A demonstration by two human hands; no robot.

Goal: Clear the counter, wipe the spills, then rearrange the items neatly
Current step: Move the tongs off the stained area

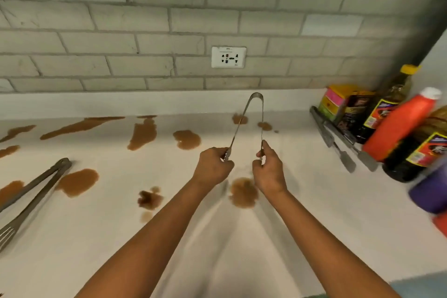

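Two bare forearms reach up from the bottom edge over a white counter [314,213] splashed with brown spills [77,182]. At the far left, long metal tongs with a slotted spatula end [31,191] lie flat on the counter, angled from the lower left edge up toward a large brown puddle just beside their hinge. More brown puddles run in a band along the back of the counter, with a darker blotch [148,198] nearer the front, left of the arms. At the centre, the left hand [212,167] pinches one tip of a small pair of U-shaped metal tongs [251,118], fingers curled around it, and the right hand [269,172] pinches the other tip the same way; the two arms of the tongs are spread apart, and the bend points away toward the grey brick-pattern wall, below a white wall socket [228,57]. Whether the bend touches the counter cannot be told. Another brown puddle [243,192] lies between the wrists. On the right, another pair of metal tongs [338,140] lies flat beside a cluster of sauce bottles: two dark soy-type bottles [384,113], an orange-red squeeze bottle with a white cap [401,123] and colourful packets [336,100] in the corner.
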